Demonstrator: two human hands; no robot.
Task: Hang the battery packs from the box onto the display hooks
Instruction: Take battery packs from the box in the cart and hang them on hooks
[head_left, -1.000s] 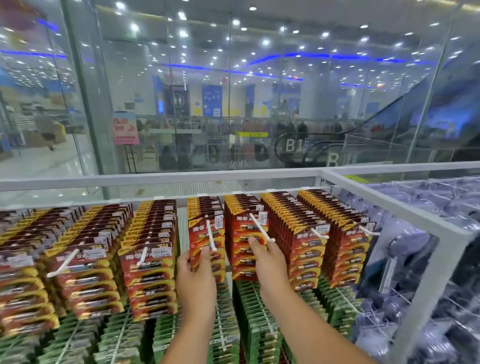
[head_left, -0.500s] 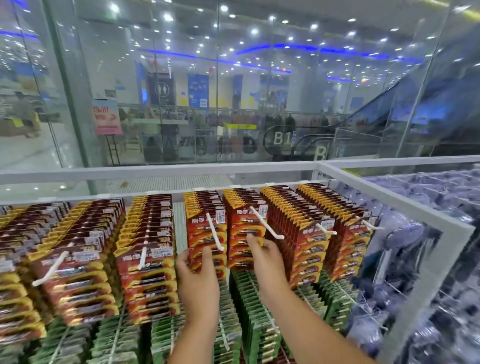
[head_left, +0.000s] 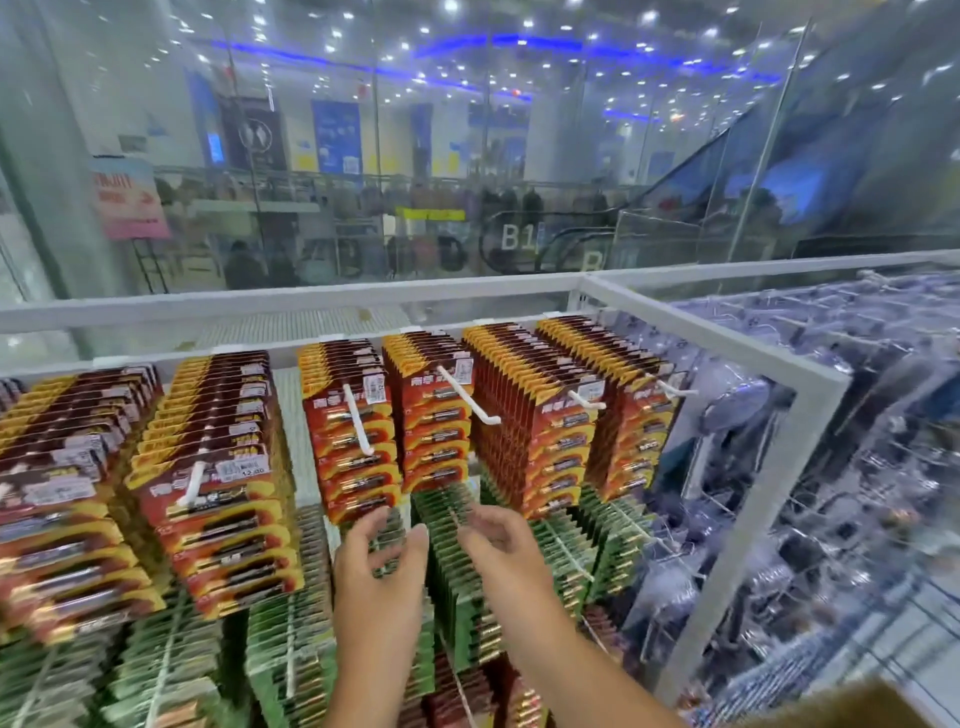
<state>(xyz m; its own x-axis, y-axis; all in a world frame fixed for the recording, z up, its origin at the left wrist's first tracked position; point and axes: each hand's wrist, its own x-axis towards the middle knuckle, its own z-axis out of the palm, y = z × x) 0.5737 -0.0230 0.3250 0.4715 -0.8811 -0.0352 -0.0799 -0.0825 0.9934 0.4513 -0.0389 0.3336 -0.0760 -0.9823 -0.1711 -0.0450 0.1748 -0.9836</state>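
A white display frame spans the view from 9 to 3 o'clock, glass behind it. On it, red-and-yellow battery packs hang in dense rows, long axes running up and down, faces toward the camera; green packs fill the row below at 6 o'clock. White display hooks jut out from the red rows, tips pointing down toward the viewer. Near centre, the left hand and right hand hover just beneath the two middle red stacks — fingers loosely curled, gripping nothing, though blur hides whether fingertips touch the green packs.
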